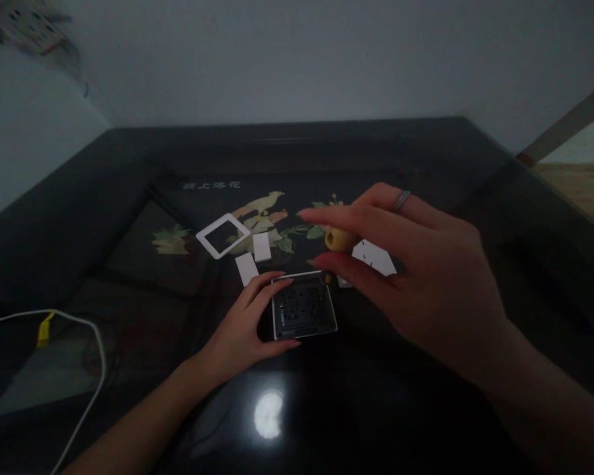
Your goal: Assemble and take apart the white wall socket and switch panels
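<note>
My left hand (245, 323) grips a small square switch unit (304, 310) by its near and far edges. It has a thin white rim and a black inside with moulded fittings. My right hand (416, 264), a ring on one finger, is held above and to the right of it. Between thumb and fingers it pinches a yellow handle (337, 239) with a hole in its end; the rest of that tool is hidden. A small brownish piece (328, 279) shows at the unit's far right corner, just under my right thumb.
A white square frame (209, 248) and two white rectangular plates, one farther (262, 247) and one nearer (246, 268), lie beyond my left hand. A white piece (373, 257) is partly behind my right hand. A white cable (102, 356) with a yellow tag (43, 332) crosses the glossy black table (356, 409) at left.
</note>
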`<state>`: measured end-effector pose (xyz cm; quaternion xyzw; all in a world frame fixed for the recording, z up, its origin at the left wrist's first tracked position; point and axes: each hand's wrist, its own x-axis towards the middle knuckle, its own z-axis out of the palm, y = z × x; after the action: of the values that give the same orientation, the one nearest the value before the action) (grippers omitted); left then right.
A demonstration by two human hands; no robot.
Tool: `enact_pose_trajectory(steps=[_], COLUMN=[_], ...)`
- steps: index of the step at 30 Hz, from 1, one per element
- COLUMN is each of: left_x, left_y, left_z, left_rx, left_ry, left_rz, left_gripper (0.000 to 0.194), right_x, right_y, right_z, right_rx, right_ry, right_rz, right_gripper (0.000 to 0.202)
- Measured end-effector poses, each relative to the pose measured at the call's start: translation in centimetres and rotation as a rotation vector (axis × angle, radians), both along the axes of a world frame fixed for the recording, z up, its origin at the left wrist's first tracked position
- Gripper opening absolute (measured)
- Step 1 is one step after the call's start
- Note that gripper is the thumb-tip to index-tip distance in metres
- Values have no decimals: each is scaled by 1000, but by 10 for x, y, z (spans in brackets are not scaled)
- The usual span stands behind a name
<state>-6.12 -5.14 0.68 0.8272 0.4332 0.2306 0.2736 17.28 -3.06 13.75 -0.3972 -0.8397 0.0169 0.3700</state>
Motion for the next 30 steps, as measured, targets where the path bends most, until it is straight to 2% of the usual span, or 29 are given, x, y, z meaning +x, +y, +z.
enact_pose_trajectory(steps=[2,6,10,12,16,19,21,25,27,30], left_x=[0,-1,-2,-1,0,-1,-1,-1,-1,0], left_y=[0,-1,-1,0,1,-1,-2,-2,-1,0], left_z=[1,-1,-2,-1,1,-1,-2,0,1,3], left_rx=[-4,6,30,25,-8,-2,21,20,3,-16], left_ry=[-1,4,6,5,14,18,14,15,17,15], left_rz=[-2,9,7,4,-2,2,7,9,3,-8], left_gripper=[82,82,86,85,83,84,85,85,84,83], right_x=[3,6,-1,-4,1,4,3,-2,-2,2], right_y=[-1,-2,-3,-3,-3,-2,0,0,-1,-2], right_z=[4,7,-1,-3,4,6,3,-4,-2,5], right_rx=[-73,-142,-21,-11,-137,-184,-128,-2,-30,-137], right_ry=[-2,-36,-17,15,32,-14,-23,1,12,-4], right_rz=[62,181,37,-17,79,165,145,-15,-25,34], right_gripper=[32,28,22,14,33,32,25,16,19,35])
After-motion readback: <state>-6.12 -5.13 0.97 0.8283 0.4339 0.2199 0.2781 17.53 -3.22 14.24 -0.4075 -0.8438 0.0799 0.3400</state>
